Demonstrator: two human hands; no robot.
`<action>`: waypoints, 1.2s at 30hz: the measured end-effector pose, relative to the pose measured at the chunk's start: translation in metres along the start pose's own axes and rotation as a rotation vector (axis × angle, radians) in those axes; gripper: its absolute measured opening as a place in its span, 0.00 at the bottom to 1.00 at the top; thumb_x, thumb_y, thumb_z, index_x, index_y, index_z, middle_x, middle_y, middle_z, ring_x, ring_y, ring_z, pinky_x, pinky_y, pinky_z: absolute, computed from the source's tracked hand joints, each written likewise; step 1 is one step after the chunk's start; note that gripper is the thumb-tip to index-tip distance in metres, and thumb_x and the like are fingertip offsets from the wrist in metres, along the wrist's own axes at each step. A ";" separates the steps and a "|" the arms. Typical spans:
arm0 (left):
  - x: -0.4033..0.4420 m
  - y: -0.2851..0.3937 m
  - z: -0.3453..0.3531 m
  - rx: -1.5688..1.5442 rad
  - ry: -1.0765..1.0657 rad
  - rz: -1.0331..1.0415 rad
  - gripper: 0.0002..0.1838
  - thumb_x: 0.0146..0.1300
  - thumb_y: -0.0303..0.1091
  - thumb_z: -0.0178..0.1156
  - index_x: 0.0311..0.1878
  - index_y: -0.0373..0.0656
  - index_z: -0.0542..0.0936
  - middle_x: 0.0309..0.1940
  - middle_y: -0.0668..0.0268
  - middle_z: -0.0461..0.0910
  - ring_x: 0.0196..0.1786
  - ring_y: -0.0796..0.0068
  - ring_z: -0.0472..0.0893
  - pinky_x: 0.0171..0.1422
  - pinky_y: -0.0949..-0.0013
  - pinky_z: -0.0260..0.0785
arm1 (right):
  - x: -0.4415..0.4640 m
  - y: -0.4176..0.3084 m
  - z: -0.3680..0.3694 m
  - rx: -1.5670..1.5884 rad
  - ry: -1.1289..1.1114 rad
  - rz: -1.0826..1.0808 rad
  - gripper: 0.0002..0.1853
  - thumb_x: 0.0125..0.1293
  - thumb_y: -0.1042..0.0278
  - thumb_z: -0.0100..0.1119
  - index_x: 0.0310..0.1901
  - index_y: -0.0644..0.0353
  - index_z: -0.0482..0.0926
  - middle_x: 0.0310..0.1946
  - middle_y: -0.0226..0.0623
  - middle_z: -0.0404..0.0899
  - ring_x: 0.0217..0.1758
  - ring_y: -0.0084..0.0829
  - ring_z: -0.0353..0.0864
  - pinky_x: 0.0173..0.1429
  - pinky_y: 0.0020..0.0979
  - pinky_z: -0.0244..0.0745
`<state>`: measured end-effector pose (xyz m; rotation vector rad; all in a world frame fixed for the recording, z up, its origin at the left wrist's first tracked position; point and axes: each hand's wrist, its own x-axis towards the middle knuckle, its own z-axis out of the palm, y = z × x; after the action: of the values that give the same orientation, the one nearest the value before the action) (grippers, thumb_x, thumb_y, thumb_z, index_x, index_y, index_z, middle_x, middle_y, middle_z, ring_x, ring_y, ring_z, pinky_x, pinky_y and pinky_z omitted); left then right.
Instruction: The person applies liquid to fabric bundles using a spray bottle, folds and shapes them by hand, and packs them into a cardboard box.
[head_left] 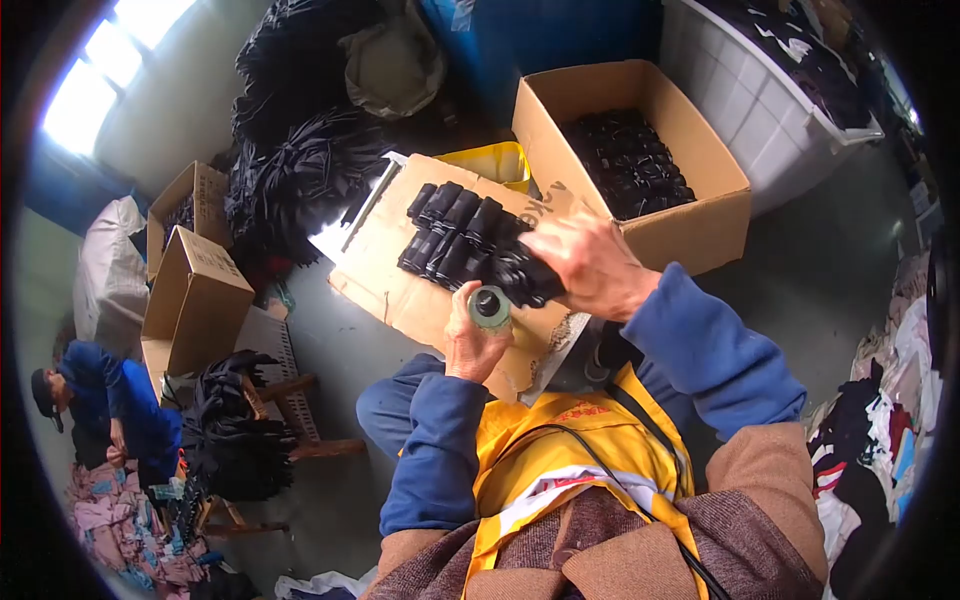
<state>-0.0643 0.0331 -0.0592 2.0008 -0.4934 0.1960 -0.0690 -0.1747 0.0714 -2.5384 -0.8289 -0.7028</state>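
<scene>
My left hand [474, 345] is closed around a round, translucent greenish thing with a black middle [490, 306], seen end-on like a small bottle with a dark cap. My right hand [585, 258], slightly blurred, has its fingers bent at a bundle of black fabric strips [526, 277] and seems to grip it; its fingertips are partly hidden. More black rolled bundles [450, 230] lie side by side in rows on a flattened cardboard sheet [385, 265] in front of me.
An open cardboard box [690, 225] with black bundles stands ahead right, beside a white bin [765, 120]. A yellow container [500, 165] sits behind the sheet. Black strips [300, 180] are heaped ahead left. At left, a person in blue [120, 400] sits near cloth scraps [120, 520].
</scene>
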 end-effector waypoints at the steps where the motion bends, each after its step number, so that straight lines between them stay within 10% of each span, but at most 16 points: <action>1: -0.002 -0.010 0.001 0.045 -0.040 -0.035 0.34 0.48 0.27 0.66 0.60 0.41 0.66 0.41 0.54 0.79 0.44 0.55 0.82 0.48 0.61 0.74 | 0.011 -0.003 0.001 -0.064 -0.020 -0.016 0.16 0.50 0.64 0.65 0.40 0.59 0.75 0.29 0.37 0.75 0.34 0.39 0.79 0.41 0.37 0.72; 9: -0.013 -0.026 0.003 -0.255 0.099 -0.042 0.23 0.51 0.30 0.67 0.51 0.39 0.75 0.46 0.58 0.79 0.49 0.66 0.79 0.55 0.66 0.71 | 0.021 -0.057 0.037 -0.262 -0.058 -0.260 0.04 0.54 0.68 0.55 0.31 0.56 0.73 0.27 0.35 0.73 0.32 0.32 0.76 0.39 0.32 0.69; 18: -0.001 -0.001 -0.021 -0.097 -0.150 -0.277 0.28 0.50 0.28 0.69 0.57 0.39 0.75 0.51 0.61 0.79 0.52 0.74 0.79 0.56 0.70 0.71 | -0.061 -0.062 0.039 0.113 -0.232 0.195 0.12 0.48 0.75 0.57 0.38 0.60 0.74 0.28 0.37 0.73 0.35 0.37 0.78 0.42 0.36 0.69; 22: -0.004 -0.030 -0.007 -0.761 0.003 -0.388 0.29 0.59 0.26 0.64 0.64 0.37 0.66 0.52 0.61 0.75 0.57 0.74 0.74 0.62 0.69 0.68 | -0.039 -0.050 0.033 0.097 -0.108 0.256 0.17 0.48 0.76 0.56 0.43 0.62 0.74 0.30 0.38 0.73 0.36 0.38 0.78 0.43 0.37 0.69; 25: 0.000 -0.003 -0.006 -0.127 -0.100 -0.216 0.37 0.53 0.28 0.69 0.65 0.39 0.61 0.53 0.62 0.72 0.56 0.71 0.74 0.64 0.69 0.66 | -0.015 -0.039 0.044 0.013 0.041 0.243 0.10 0.52 0.74 0.56 0.39 0.60 0.73 0.30 0.37 0.74 0.35 0.36 0.78 0.41 0.37 0.70; 36: -0.006 -0.028 -0.012 -0.217 -0.190 -0.380 0.42 0.42 0.28 0.75 0.63 0.42 0.68 0.52 0.65 0.75 0.54 0.70 0.76 0.56 0.69 0.70 | -0.051 -0.024 0.045 0.319 -0.065 0.460 0.22 0.43 0.73 0.69 0.43 0.62 0.76 0.35 0.42 0.79 0.40 0.46 0.80 0.44 0.40 0.75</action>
<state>-0.0569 0.0564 -0.0782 1.8668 -0.2327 -0.2740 -0.1044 -0.1573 0.0109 -2.3396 -0.3174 -0.3122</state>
